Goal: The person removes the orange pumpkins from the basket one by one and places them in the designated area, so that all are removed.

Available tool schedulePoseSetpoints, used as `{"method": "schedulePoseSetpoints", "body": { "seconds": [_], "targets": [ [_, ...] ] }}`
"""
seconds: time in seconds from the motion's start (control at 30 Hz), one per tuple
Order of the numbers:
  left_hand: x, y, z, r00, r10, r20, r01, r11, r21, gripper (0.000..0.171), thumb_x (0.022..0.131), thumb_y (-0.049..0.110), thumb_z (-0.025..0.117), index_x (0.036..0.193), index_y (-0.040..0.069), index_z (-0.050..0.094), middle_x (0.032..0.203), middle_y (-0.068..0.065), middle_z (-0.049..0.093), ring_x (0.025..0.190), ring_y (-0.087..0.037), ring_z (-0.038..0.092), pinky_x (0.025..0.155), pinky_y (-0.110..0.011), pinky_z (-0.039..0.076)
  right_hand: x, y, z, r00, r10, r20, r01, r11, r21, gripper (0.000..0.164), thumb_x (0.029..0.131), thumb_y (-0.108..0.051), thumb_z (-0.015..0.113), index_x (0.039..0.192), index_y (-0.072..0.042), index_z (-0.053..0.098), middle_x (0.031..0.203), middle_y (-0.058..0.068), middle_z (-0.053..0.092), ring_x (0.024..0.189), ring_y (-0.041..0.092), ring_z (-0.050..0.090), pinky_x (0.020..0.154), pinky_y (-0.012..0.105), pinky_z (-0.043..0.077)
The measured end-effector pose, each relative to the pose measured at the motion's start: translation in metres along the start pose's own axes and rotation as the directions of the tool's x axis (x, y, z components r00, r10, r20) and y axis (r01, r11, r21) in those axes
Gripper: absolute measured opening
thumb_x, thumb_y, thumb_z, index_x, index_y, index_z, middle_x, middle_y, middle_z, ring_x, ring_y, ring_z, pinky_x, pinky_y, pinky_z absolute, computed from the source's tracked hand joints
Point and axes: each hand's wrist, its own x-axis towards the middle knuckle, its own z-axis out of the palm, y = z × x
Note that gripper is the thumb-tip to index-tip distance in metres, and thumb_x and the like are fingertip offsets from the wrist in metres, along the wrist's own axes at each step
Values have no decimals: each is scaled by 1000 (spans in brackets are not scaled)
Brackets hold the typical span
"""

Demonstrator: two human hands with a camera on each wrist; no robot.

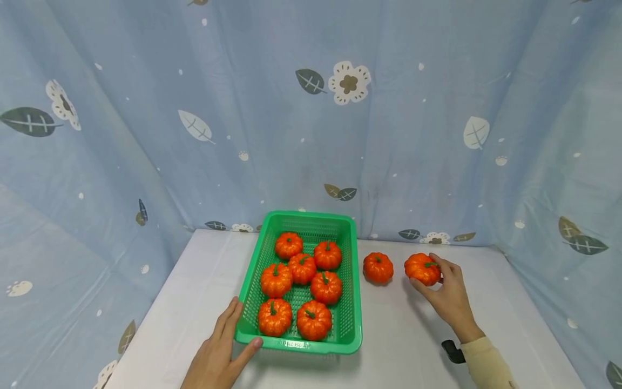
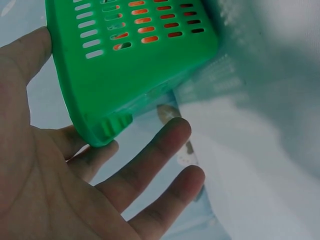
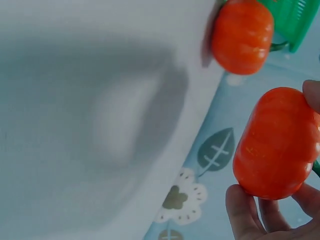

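At the right, my right hand (image 1: 453,297) grips a small orange toy pumpkin (image 1: 421,269) with a green stem, thumb on one side and fingertips on the other. The right wrist view shows this pumpkin (image 3: 277,145) held up off the white table. To its left, a second pumpkin (image 1: 378,268) sits on the table beside a green plastic basket (image 1: 358,302). Several similar pumpkins (image 1: 275,317) lie inside the basket. My left hand (image 1: 217,346) touches the basket's near left corner, thumb and fingers spread around it; in the left wrist view two fingers extend free of the rim.
A white table (image 1: 389,335) carries everything. Behind and along both sides hangs a blue curtain (image 1: 272,135) with leaf and flower prints. A dark strap-like object (image 1: 453,351) shows next to my right sleeve (image 1: 486,362).
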Motion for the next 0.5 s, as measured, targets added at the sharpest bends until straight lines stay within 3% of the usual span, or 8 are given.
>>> {"method": "schedulePoseSetpoints", "body": {
  "seconds": [0.23,0.5],
  "targets": [
    [-1,0,0,1000,-4,0,4,1000,-10,85,96,60,61,159,10,33,164,-8,27,111,-43,64,88,-60,53,8,14,6,998,2,64,2,998,-60,81,87,-28,83,149,3,41,138,36,36,119,51,44,96,69,44],
    [0,-1,1,1000,-1,-2,1,1000,-14,85,96,60,61,159,10,32,165,-7,27,113,-43,63,91,-60,51,17,20,11,973,117,198,-94,988,-123,84,87,-32,81,151,1,37,142,38,31,124,55,41,100,70,41]
  ]
}}
